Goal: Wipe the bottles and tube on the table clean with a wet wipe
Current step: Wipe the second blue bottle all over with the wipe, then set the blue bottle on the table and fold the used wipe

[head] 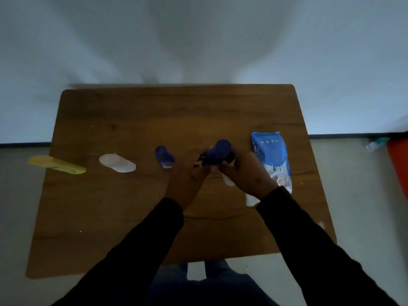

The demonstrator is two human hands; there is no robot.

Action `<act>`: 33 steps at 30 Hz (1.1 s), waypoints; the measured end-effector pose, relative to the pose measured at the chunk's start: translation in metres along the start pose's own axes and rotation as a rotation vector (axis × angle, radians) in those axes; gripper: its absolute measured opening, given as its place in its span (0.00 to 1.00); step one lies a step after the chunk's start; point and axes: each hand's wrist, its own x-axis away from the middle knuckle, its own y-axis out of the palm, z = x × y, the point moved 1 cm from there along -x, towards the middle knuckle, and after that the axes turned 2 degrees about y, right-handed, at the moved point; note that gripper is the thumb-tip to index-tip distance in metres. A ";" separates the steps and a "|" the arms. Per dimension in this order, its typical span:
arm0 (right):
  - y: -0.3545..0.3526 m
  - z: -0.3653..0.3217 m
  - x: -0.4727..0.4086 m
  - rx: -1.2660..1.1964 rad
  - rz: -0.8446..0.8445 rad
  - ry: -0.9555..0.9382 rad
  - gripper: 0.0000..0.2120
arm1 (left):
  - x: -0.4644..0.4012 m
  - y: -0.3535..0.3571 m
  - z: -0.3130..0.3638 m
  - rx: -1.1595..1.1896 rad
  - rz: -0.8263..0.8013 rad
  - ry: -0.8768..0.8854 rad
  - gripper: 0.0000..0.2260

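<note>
Dim room, pale wall behind, grey floor; brown wooden worktop (132,217) seen from above. Item in hand: dark blue bottle (217,152), raised just above the worktop centre-right, long axis tilted, cap end pointing away from the person. Left hand (187,175) grips its lower end from the left; right hand (245,173) closes on it from the right, pinching a white wet wipe (228,181) against the body. Hands close together, both curled on the bottle. Leftward along the row: small blue bottle (164,157) near, white bottle (117,163) lying flat, yellow tube (57,164) overhanging the left edge. Rightward: blue wipes packet (272,155), just beside the right hand. Judged: wiping under way; remaining items lie nearer the left hand.
</note>
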 end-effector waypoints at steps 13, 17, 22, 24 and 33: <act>0.050 0.057 -0.041 -0.020 -0.017 0.216 0.11 | -0.027 0.037 -0.077 -0.089 -0.033 -0.113 0.16; 0.051 0.062 -0.047 0.020 -0.053 0.233 0.10 | -0.027 0.042 -0.074 -0.078 -0.019 -0.129 0.14; 0.057 0.062 -0.052 0.059 -0.102 0.236 0.12 | -0.024 0.042 -0.074 -0.034 0.005 -0.169 0.16; 0.061 0.062 -0.052 0.054 -0.110 0.237 0.12 | -0.023 0.040 -0.078 -0.038 0.001 -0.179 0.17; 0.065 0.056 -0.051 0.015 -0.082 0.260 0.13 | -0.025 0.040 -0.090 -0.084 0.014 -0.192 0.15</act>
